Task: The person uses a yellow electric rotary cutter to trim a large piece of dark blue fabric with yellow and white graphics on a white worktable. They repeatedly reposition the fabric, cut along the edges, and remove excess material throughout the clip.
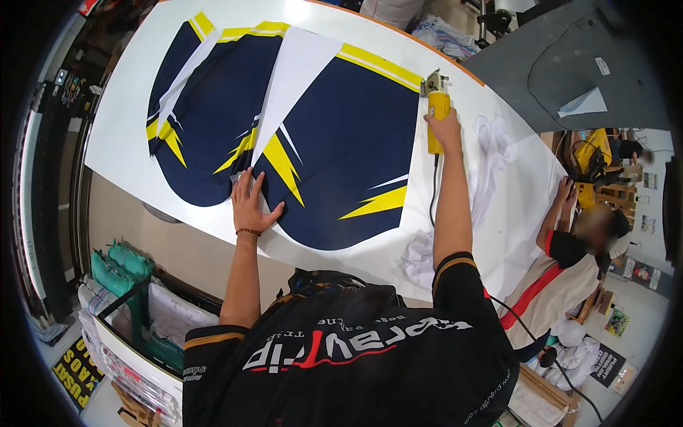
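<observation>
Spread over the white table is printed fabric in navy with yellow and white stripes and jagged marks. White strips separate its curved panels. My left hand lies on it with fingers apart, pressing near the lower edge between two panels. At the fabric's right edge, my right hand grips the yellow body of an electric fabric cutter. The cutter's metal head touches the far right corner, by the yellow stripe. Its black cord runs down beside my right forearm. How the blade meets the cloth is too small to tell.
Crumpled white cloth lies right of my right arm on the white table. Another person leans at the table's right end. A dark grey panel stands at the back right. Green bundles fill a bin at lower left.
</observation>
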Tool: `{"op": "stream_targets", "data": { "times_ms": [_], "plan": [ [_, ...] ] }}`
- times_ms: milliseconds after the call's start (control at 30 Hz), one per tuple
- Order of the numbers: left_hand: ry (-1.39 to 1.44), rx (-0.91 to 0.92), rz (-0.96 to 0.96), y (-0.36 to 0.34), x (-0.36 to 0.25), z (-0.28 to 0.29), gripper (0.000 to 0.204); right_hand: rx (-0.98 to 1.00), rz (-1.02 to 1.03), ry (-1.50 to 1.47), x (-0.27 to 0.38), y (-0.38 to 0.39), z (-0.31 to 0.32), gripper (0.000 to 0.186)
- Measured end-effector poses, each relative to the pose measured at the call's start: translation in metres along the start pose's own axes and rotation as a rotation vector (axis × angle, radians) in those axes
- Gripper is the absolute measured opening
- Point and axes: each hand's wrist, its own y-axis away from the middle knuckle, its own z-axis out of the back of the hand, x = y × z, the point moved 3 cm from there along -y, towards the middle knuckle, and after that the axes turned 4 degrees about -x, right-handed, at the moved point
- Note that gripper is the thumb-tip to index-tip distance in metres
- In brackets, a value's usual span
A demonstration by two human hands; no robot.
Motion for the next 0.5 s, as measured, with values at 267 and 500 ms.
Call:
{"op": "stream_targets", "data": {
  "times_ms": [267, 500],
  "plan": [
    [0.095, -0.101, -0.084, 0.006, 0.009, 0.013, 0.089, -0.019, -0.034, -0.222, -0.086, 0.118, 0.016, 0.066],
    [0.054, -0.346, -0.071, -0.008, -0.01, -0.006, 0.078, 0.23, -0.306, -0.624, -0.149, 0.217, 0.062, 0.041]
  ]
}}
